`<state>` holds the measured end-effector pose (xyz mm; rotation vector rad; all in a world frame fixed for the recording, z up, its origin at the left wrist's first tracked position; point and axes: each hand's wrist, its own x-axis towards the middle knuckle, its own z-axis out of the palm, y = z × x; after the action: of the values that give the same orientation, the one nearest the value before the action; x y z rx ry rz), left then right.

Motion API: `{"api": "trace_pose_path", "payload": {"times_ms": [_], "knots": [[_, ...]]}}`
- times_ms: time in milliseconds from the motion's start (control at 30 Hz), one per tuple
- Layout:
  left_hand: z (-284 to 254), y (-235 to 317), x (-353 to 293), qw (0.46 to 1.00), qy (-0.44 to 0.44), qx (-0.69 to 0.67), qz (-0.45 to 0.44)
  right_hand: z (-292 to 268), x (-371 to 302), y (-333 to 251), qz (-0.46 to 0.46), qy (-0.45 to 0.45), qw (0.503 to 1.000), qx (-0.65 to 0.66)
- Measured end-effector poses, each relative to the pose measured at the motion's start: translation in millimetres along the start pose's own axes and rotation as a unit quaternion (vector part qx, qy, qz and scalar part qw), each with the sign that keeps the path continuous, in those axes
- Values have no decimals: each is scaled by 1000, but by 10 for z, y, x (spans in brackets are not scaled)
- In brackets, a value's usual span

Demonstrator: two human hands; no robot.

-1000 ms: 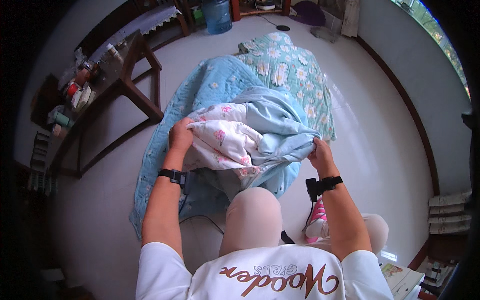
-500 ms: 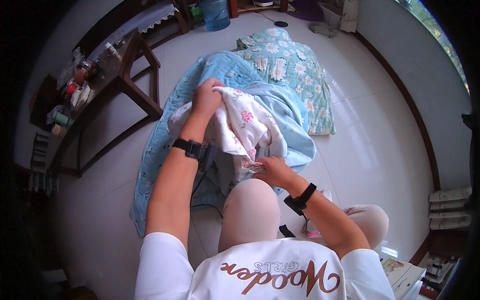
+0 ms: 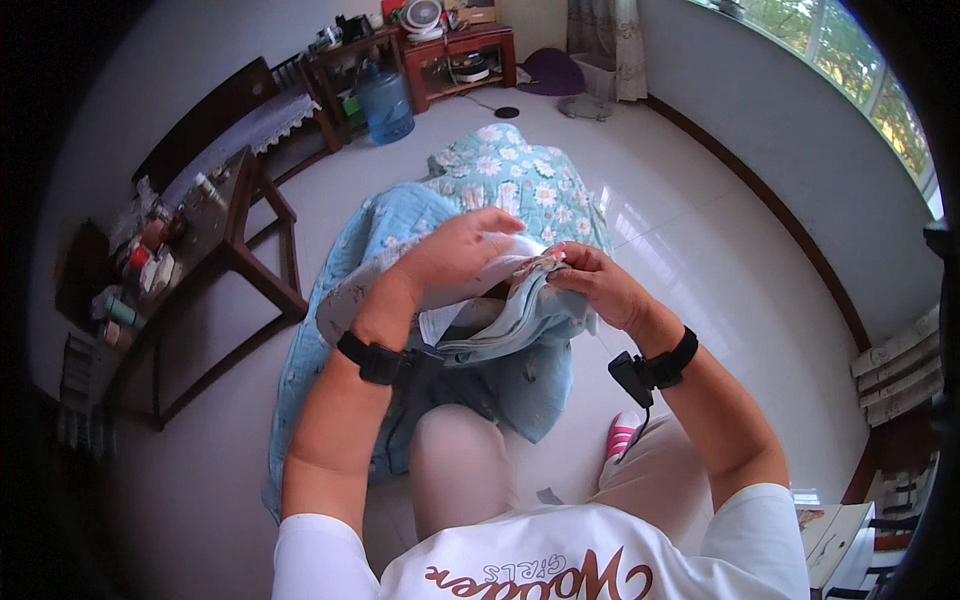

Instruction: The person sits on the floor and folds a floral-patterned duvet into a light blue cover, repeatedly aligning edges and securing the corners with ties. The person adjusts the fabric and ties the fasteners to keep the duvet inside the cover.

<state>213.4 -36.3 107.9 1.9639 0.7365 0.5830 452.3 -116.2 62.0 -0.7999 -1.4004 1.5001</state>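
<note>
My right hand is closed on the gathered edge of a light-blue cloth with a white floral-printed side. This cloth is lifted, with a gap showing between its layers; whether it is a garment or a cover I cannot tell. My left hand is over the white floral part, fingers stretched out and thumb apart. Beneath the cloth a blue quilted blanket spreads over the floor. Beyond it lies a green quilt with white daisies. Both my wrists carry black straps with small devices.
On the left stands a dark wooden table crowded with small items, with a bench behind it. A blue water jug and a red-brown cabinet are at the back. A white box-like piece is at lower right.
My view has tilted up, showing more of the room's far side. My right hand has risen with the cloth's edge. My left hand has released the floral cloth and its fingers have spread.
</note>
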Motion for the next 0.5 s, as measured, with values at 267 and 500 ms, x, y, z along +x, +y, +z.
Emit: {"api": "trace_pose_path", "payload": {"times_ms": [267, 500], "knots": [[590, 146, 240, 997, -73, -10, -18, -226, -241, 219, 1, 116, 993, 1], [684, 211, 422, 1000, 0, 24, -1, -369, -341, 129, -53, 140, 989, 18]]}}
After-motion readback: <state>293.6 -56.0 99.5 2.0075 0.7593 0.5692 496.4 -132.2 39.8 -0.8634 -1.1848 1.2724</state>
